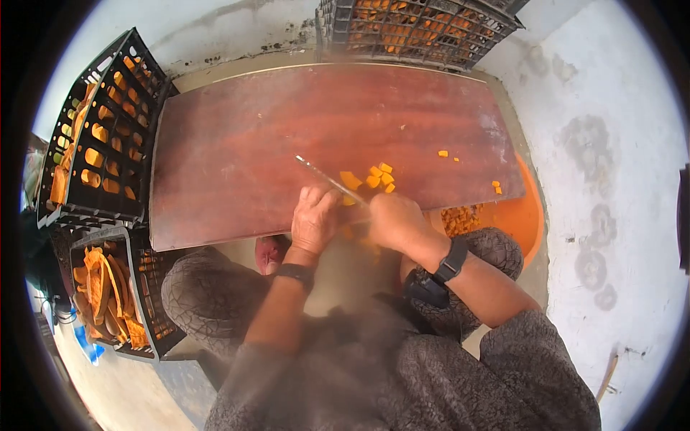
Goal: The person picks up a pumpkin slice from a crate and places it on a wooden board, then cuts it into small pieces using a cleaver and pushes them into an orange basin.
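Observation:
My right hand (395,221) is closed around the handle of a knife (323,174). The blade slants up and left over the near edge of a reddish-brown board (237,144). Close beside the blade, my left hand (314,217) is curled with its fingers bent; whatever lies under them is hidden. Just beyond the knife, several cut orange pumpkin pieces (377,174) sit on the board, with a larger chunk (350,180) nearest the blade. Blurred orange bits (359,237) show below the board's edge between my hands.
An orange tub (532,215) at the right, partly under the board, holds many pumpkin cubes (461,220). Black crates of pumpkin pieces stand at the upper left (108,136), lower left (147,287) and back (424,29). Stray cubes (443,154) lie on the board's right side.

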`<state>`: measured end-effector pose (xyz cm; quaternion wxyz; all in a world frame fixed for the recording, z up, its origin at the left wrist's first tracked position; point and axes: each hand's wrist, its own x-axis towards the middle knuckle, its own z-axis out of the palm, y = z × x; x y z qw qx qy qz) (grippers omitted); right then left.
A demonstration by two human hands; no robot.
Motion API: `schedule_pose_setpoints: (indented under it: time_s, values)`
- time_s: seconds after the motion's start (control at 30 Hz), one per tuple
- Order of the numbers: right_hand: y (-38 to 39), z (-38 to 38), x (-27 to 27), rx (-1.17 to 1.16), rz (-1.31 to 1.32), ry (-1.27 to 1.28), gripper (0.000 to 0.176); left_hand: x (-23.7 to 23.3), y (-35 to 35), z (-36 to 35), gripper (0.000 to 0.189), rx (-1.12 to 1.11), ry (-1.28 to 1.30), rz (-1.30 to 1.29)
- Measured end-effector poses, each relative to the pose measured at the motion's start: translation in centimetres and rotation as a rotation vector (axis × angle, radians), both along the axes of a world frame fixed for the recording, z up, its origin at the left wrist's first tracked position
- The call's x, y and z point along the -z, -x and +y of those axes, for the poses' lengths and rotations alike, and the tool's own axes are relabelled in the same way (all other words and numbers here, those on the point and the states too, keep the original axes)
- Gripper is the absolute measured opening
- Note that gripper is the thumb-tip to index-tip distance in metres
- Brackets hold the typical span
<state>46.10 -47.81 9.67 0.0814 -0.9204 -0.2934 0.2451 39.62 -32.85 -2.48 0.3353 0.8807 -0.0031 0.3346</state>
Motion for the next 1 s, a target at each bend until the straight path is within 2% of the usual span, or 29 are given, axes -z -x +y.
schedule_pose_setpoints:
  time_s: [0.1,0.43,0.5,0.73,1.0]
  values:
    - [-0.1,-0.1,0.0,-0.019,-0.011,0.070,0.010,0.1,-0.2,0.0,0.021,-0.002,-0.003,-0.015]
    - [0.2,0.2,0.9,0.014,-0.043,0.013,0.013,0.1,0.3,-0.1,0.019,-0.013,0.024,-0.004]
    - [-0.5,0.6,0.1,-0.001,-0.008,0.099,0.016,0.1,-0.4,0.0,0.019,-0.016,0.024,-0.026]
    - [-0.1,1.6,-0.6,-0.007,-0.015,0.095,0.019,0.6,0.1,0.2,0.018,-0.049,0.011,0.055]
    - [-0.8,0.3,-2.8,-0.011,0.063,0.193,0.015,0.5,-0.4,0.2,0.021,-0.042,-0.009,-0.040]
